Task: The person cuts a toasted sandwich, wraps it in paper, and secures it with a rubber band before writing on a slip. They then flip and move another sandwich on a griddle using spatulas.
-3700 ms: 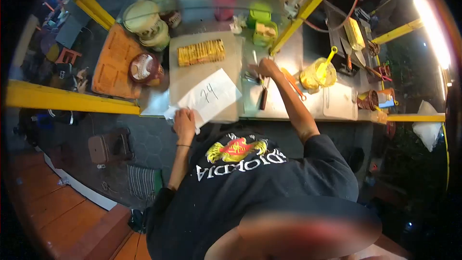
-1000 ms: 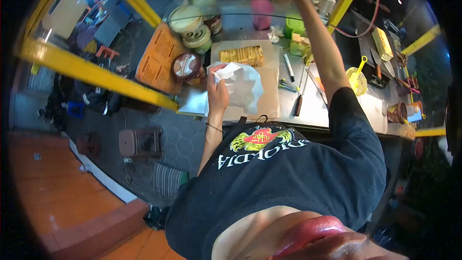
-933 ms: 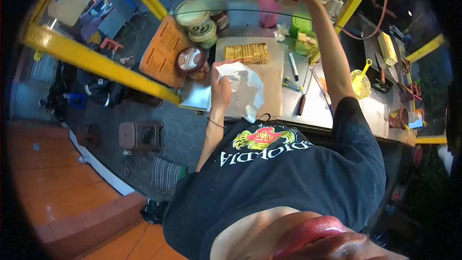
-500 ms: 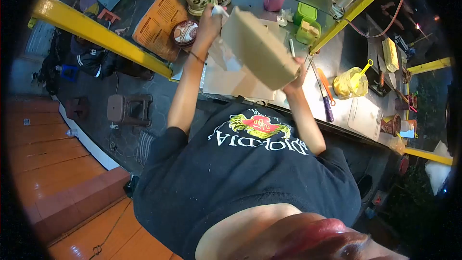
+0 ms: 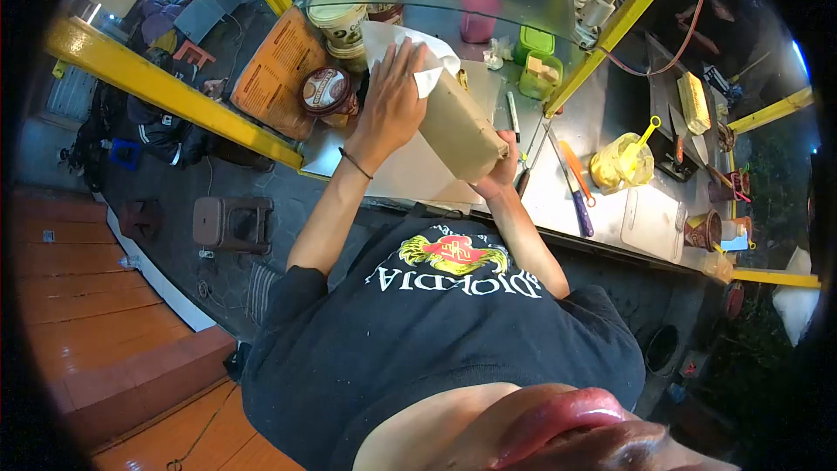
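One brown cardboard box [image 5: 462, 133] sits tilted at the upper centre of the frame, its lower end gripped by the right hand [image 5: 497, 173]. The left hand [image 5: 394, 109], fingers nearly straight, presses one white paper sheet [image 5: 433, 78] at its upper end; steady support and flat, gentle pressure should limit creasing. Right of centre: one purple-handled knife [image 5: 581, 212], two green containers [image 5: 527, 42] [image 5: 540, 78].

- Bench [image 5: 545, 202] bright, whitish glare on bare metal.
- Glaring light [image 5: 799, 59], right edge.
- Floor [image 5: 283, 240] dim.
- Pink container [image 5: 478, 19] soft, blurred.
- Wide-lens bending toward edges; corners black.
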A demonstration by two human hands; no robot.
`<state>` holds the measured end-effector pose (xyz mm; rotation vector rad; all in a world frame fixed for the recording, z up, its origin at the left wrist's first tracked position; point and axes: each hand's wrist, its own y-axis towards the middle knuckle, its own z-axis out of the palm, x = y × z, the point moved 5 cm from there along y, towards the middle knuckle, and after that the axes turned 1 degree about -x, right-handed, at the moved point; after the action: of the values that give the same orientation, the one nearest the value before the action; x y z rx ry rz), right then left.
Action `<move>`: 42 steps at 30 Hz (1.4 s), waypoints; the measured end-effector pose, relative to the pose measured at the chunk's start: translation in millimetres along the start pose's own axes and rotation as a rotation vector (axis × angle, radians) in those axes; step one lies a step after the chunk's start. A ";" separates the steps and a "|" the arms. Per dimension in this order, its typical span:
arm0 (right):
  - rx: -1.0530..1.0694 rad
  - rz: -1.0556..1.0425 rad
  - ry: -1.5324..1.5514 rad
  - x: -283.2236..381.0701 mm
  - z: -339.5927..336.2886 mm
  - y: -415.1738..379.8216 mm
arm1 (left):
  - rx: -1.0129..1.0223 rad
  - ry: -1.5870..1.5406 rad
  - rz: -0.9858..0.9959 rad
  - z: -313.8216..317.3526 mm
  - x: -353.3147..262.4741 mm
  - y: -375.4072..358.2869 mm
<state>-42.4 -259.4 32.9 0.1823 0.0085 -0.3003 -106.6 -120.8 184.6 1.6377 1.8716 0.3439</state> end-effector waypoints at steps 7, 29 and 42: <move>0.102 -0.129 -0.070 0.5 51.8 31.8 | 0.213 -0.208 0.291 -3.2 -89.3 -7.0; -0.196 0.200 -2.119 273.0 169.8 -170.3 | 1.073 -1.556 -0.060 199.4 -264.7 -20.6; -1.312 -0.777 -1.526 622.6 108.6 -477.3 | 0.603 -1.871 -1.035 511.8 -432.5 100.7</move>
<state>409.6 -909.7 33.0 -1.4209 -1.2334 -1.0723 298.1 -618.6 -33.6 0.3582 0.8684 -1.6676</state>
